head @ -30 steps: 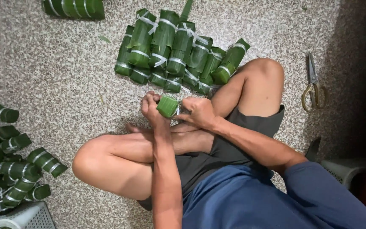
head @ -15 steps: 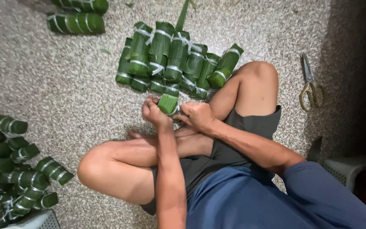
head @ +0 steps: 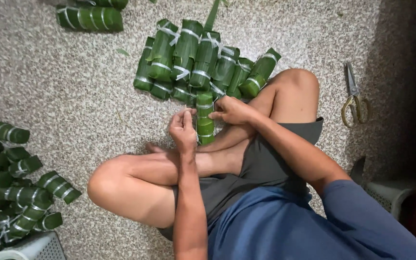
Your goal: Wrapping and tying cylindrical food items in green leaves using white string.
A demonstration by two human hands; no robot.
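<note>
I sit cross-legged on a speckled stone floor. A green leaf-wrapped roll (head: 205,118) tied with pale string lies lengthwise in front of my shins, between my hands. My left hand (head: 183,130) is closed beside the roll's left side, pinching a thin string against it. My right hand (head: 232,110) grips the roll's upper right side. Just beyond them lies a pile of tied leaf rolls (head: 203,60).
A heap of tied rolls (head: 10,183) covers the floor at the left, above a pale basket corner (head: 30,248). Two more rolls (head: 90,17) lie at the top left. Scissors with yellow handles (head: 353,98) rest at the right. A pale plastic stool edge (head: 391,192) is lower right.
The roll was held up with its end toward me; now it lies lengthwise on the floor. My hands have spread to its sides, the left pulling string.
</note>
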